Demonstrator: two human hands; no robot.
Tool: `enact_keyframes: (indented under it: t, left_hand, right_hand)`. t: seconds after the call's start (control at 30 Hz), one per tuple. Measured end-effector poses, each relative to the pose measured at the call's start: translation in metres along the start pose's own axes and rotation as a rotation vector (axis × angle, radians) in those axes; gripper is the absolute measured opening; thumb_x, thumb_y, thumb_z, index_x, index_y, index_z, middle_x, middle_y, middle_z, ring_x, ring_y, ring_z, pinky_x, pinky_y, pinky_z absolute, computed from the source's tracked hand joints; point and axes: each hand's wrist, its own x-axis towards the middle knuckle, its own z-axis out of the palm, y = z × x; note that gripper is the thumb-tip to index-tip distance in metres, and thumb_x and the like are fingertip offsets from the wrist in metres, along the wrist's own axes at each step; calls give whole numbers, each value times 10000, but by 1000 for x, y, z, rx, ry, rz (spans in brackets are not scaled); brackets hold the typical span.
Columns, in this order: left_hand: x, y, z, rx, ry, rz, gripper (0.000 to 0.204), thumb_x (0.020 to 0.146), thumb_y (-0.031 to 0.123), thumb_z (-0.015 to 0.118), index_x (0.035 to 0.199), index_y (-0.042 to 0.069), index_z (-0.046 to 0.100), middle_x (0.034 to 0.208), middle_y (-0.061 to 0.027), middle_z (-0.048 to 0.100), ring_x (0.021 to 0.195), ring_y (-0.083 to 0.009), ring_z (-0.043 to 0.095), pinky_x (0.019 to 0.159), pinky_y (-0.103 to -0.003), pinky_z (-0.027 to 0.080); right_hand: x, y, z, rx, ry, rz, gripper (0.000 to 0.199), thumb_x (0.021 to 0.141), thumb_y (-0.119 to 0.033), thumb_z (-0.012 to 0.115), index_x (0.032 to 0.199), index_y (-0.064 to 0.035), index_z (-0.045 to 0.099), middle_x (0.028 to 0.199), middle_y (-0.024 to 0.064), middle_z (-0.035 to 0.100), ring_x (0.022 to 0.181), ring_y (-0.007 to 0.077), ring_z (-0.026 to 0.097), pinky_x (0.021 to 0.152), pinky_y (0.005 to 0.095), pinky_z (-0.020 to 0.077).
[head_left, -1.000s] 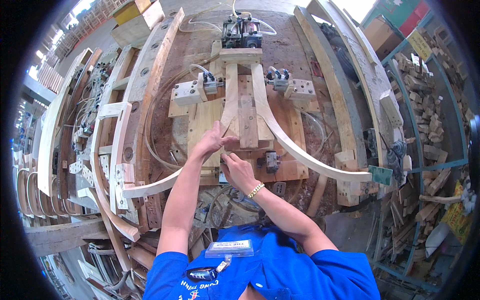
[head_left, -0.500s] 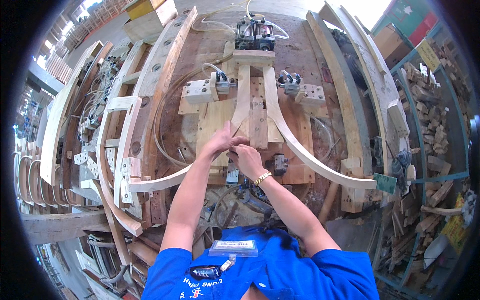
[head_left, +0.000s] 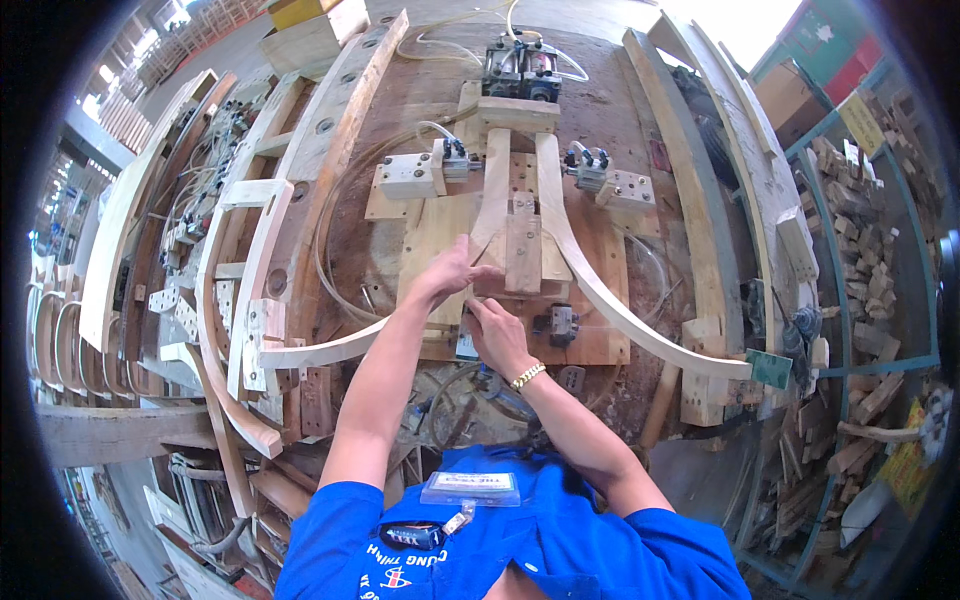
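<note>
Two curved wooden pieces lie in a plywood jig [head_left: 585, 335] on a workbench. The left curved piece [head_left: 330, 350] sweeps down to the left and the right curved piece [head_left: 620, 310] sweeps down to the right. A small upright wooden block [head_left: 522, 250] sits between their upper ends. My left hand [head_left: 452, 275] grips the left curved piece just beside that block. My right hand [head_left: 497, 335] is right below it at the jig's lower middle, fingers curled. What the fingers touch is hidden. A gold bracelet [head_left: 527, 376] is on the right wrist.
Pneumatic clamps sit left [head_left: 410, 175], right [head_left: 622, 187] and at the top [head_left: 520, 68] of the jig, with thin hoses looping around. Stacks of curved wooden parts [head_left: 235, 260] lie to the left. A green-framed rack of wood offcuts [head_left: 860, 250] stands on the right.
Both hands have stayed close together at the jig's middle. My left hand has shifted slightly up along the left curved piece, and my right hand has settled just below it.
</note>
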Motion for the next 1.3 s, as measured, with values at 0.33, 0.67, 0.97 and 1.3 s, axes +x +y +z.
enact_keyframes:
  t: [0.33, 0.67, 0.97, 1.3]
  left_hand:
    - [2, -7, 5, -18, 27, 4, 931, 759, 518, 780, 1342, -50, 326, 1233, -315, 571, 1166, -395, 560, 956, -441, 448]
    - [-11, 7, -2, -69, 12, -29, 854, 764, 438, 806, 1301, -69, 378, 1250, -328, 557, 1189, -393, 553, 972, -445, 451]
    - [1, -10, 6, -164, 3, 6, 764, 790, 388, 784, 1259, -71, 392, 1194, -310, 594, 1122, -350, 595, 923, -420, 472]
    - [5, -10, 5, 37, 19, 32, 747, 892, 413, 672, 1334, -91, 342, 1158, -306, 616, 1071, -333, 627, 901, -399, 489]
  right_hand:
    - [-1, 1, -1, -32, -38, -5, 242, 891, -155, 587, 1118, -72, 596, 927, 151, 617, 757, 374, 647, 652, 464, 533]
    - [-2, 2, 0, -12, -37, 10, 247, 892, -170, 595, 1123, -82, 606, 903, 150, 621, 763, 371, 646, 663, 462, 532]
    - [30, 15, -3, -37, -88, -26, 215, 893, -240, 624, 1019, -70, 662, 923, 144, 673, 850, 353, 662, 726, 453, 534]
    - [20, 12, 2, 52, -66, 65, 263, 894, -240, 633, 1049, -28, 645, 957, 179, 669, 895, 377, 647, 762, 449, 517]
